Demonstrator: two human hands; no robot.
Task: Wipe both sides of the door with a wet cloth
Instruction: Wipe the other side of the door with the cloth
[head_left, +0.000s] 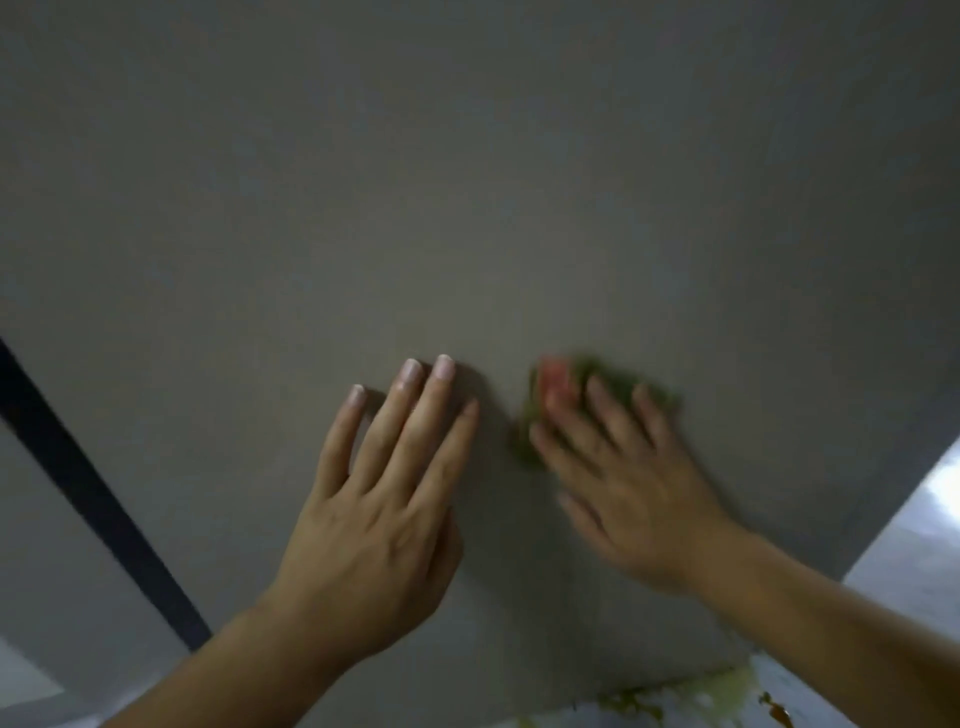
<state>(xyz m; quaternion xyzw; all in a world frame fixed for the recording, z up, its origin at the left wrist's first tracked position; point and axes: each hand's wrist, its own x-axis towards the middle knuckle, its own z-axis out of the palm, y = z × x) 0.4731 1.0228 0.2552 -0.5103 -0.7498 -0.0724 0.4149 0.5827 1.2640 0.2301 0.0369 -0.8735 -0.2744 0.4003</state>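
A plain grey door (467, 208) fills nearly the whole view. My left hand (379, 499) lies flat against it, fingers straight and slightly spread. To its right, my right hand (618, 478) presses a green cloth with a red patch (558, 382) onto the door with straight, spread fingers. That hand and the cloth are blurred. Most of the cloth is hidden under the fingers.
A dark strip (88, 493), the door's edge or frame, runs diagonally at the lower left. A pale floor (924, 530) shows at the lower right. Green and white patterned fabric (701, 696) shows at the bottom edge.
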